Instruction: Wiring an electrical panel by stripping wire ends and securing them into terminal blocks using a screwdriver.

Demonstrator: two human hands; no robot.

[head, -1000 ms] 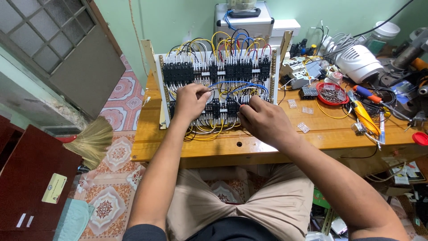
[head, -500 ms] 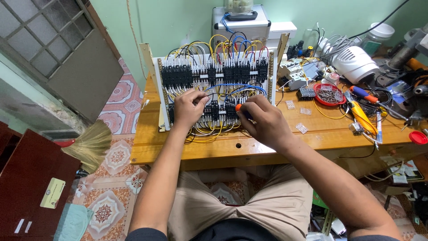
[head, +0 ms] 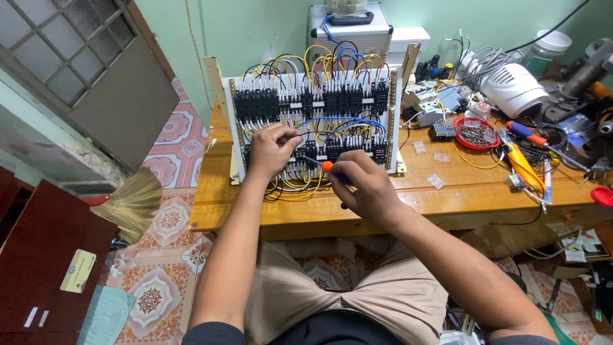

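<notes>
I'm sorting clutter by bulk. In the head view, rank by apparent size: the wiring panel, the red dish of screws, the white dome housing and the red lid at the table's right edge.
1. wiring panel
2. white dome housing
3. red dish
4. red lid, partly cut off by the frame edge

red bowl of screws (head: 476,133), broom (head: 131,203), white fan (head: 514,89)

Wiring panel (head: 313,121) on workbench (head: 447,191) (bowl of screws (head: 476,133) at right).
</notes>
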